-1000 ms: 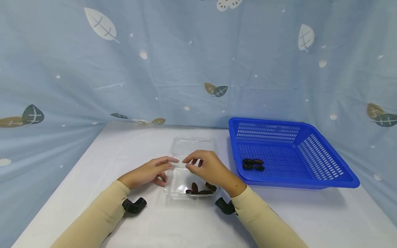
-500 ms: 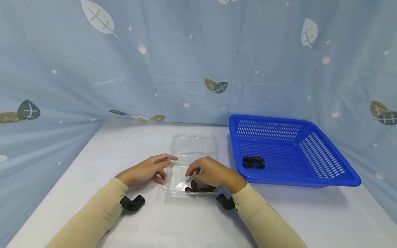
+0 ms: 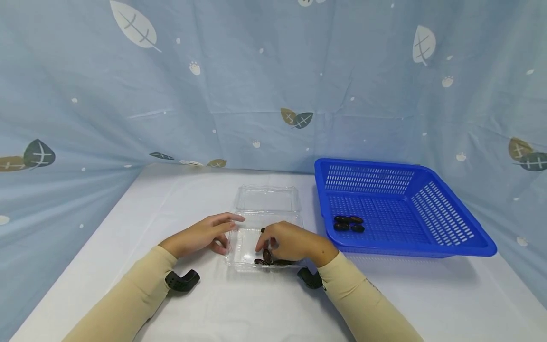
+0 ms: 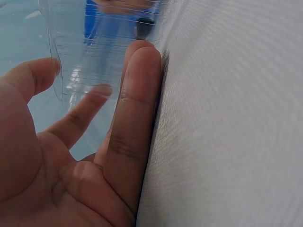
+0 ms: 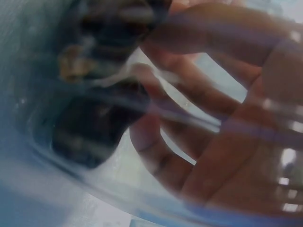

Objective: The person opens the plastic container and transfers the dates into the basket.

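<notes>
A clear plastic clamshell box [image 3: 245,247] lies on the white table with its lid [image 3: 268,198] folded back. Several dark brown dates sit inside; one date [image 3: 267,257] leans near the front wall, and another shows just beyond my right hand. My right hand [image 3: 290,242] reaches into the box, fingers bent loosely over the front dates. In the blurred right wrist view, a dark date [image 5: 94,127] lies by the fingertips, and no firm grip shows. My left hand [image 3: 205,235] rests at the box's left side, its fingers [image 4: 137,94] spread and touching the clear wall.
A blue plastic basket [image 3: 406,251] stands to the right of the box, with several dates [image 3: 349,223] grouped at its left side. Black wrist devices [image 3: 183,280] sit under both wrists. A blue curtain [image 3: 256,85] hangs behind the table [image 3: 213,308].
My right hand has moved down and toward the box's front, uncovering part of a date behind it. The left hand keeps its place at the box's side. The view has tilted slightly.
</notes>
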Demonstrator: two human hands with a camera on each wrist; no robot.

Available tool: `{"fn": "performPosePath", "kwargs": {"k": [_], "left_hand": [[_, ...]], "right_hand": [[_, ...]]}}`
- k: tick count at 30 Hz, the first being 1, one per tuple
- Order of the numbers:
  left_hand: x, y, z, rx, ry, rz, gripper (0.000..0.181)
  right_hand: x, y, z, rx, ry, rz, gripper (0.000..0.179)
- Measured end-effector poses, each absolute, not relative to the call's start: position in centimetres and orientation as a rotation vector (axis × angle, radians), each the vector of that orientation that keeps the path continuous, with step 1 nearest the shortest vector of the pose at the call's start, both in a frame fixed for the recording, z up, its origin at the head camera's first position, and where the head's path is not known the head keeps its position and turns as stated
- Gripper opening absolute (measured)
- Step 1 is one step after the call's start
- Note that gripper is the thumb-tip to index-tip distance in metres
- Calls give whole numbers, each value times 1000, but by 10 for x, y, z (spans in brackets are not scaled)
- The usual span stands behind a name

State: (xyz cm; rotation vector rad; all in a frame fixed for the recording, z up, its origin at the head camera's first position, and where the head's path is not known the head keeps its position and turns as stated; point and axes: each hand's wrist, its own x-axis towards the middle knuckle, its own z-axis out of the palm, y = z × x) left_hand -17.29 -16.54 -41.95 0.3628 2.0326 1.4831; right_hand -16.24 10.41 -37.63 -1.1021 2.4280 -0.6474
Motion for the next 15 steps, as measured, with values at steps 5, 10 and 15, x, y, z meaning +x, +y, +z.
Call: {"fn": "performPosePath", "kwargs": {"k": [5,10,15], "left_hand": [[-173,-165,-420,368,2038,1488,47],[-174,-165,-421,371,2032,1484,47],[-174,-165,-421,371,2040,1476,47]], "right_hand": [[-164,105,-378,-1118,2426,-634,28],[-164,105,-379,-1117,2419,-622,24],[-165,104,-381,-1108,2440,-655,17]]}}
